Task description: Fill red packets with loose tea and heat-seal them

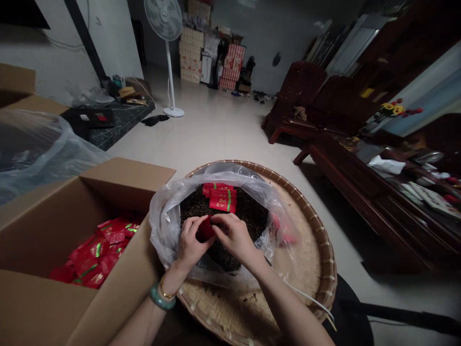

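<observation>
My left hand (190, 242) and my right hand (235, 236) meet over a clear plastic bag (166, 211) full of dark loose tea leaves (252, 211). Both hands pinch one small red packet (205, 229) between their fingers. A short stack of flat red packets (221, 197) with green marks lies on the tea just beyond my hands. The bag rests in a round woven bamboo tray (317, 240).
An open cardboard box (118, 182) at my left holds several filled red packets (97, 254). A dark wooden table (363, 192) and chairs stand at right. A standing fan (169, 57) and stacked cartons are far back. A large clear bag (36, 149) sits at far left.
</observation>
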A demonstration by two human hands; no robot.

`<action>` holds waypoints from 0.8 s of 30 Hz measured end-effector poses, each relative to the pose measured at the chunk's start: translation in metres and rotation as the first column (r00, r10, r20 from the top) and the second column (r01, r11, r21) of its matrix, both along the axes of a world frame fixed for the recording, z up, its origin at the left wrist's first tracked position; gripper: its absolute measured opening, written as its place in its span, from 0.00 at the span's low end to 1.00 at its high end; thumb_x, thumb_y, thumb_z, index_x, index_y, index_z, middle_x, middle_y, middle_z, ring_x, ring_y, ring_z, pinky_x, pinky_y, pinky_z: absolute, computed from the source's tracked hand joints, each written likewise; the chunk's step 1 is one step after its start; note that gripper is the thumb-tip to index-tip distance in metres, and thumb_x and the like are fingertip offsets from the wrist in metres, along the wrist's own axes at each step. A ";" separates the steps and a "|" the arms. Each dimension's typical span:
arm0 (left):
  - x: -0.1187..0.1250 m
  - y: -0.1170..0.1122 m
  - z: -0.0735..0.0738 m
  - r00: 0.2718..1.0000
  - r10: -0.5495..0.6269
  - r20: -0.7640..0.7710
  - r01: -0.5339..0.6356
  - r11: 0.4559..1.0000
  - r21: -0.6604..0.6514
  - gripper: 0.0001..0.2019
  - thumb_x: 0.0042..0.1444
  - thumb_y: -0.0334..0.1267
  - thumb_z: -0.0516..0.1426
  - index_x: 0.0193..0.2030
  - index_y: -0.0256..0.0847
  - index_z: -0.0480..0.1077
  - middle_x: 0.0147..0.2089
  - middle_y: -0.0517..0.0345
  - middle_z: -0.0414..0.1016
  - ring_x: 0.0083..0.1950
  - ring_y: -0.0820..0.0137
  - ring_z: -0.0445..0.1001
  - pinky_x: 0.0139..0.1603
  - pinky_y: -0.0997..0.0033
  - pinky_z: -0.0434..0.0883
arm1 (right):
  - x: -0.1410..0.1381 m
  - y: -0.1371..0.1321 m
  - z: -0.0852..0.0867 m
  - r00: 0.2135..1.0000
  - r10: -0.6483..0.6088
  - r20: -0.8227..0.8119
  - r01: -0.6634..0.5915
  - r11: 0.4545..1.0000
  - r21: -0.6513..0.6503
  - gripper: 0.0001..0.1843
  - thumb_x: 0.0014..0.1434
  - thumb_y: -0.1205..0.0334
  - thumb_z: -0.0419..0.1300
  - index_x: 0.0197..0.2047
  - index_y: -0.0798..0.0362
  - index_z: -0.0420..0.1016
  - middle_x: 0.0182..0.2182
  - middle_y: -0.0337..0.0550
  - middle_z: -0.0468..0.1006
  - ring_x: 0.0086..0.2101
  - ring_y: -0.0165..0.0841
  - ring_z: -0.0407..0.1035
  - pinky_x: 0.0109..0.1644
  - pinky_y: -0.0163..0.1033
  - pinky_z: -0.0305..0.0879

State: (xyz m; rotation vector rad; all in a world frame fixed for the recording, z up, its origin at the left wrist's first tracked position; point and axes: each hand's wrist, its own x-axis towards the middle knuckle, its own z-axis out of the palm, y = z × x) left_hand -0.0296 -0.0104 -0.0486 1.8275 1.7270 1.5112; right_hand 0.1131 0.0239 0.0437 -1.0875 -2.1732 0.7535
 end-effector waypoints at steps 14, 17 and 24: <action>-0.004 -0.003 0.000 0.998 -0.057 -0.026 0.057 0.998 -0.022 0.23 0.50 0.36 0.58 0.55 0.40 0.65 0.45 0.50 0.65 0.46 0.61 0.69 0.46 0.59 0.71 | -0.003 -0.017 0.003 0.939 0.030 0.343 -0.077 0.989 0.125 0.14 0.58 0.57 0.59 0.45 0.54 0.72 0.40 0.51 0.76 0.46 0.45 0.61 0.50 0.50 0.62; -0.005 -0.003 -0.001 0.998 -0.055 -0.038 0.055 0.998 0.001 0.22 0.51 0.35 0.56 0.55 0.39 0.65 0.45 0.49 0.65 0.45 0.61 0.69 0.46 0.59 0.71 | -0.007 -0.015 0.000 0.919 0.071 0.388 -0.106 0.992 0.070 0.11 0.58 0.57 0.59 0.41 0.54 0.73 0.37 0.50 0.76 0.45 0.43 0.63 0.50 0.49 0.62; 0.000 -0.001 0.001 1.000 -0.009 -0.030 0.009 1.000 0.000 0.23 0.50 0.40 0.60 0.53 0.41 0.66 0.44 0.51 0.66 0.45 0.62 0.70 0.46 0.61 0.71 | 0.008 -0.001 -0.001 0.998 -0.064 -0.009 0.064 0.997 0.031 0.18 0.58 0.63 0.58 0.52 0.53 0.68 0.47 0.49 0.74 0.46 0.37 0.67 0.51 0.43 0.64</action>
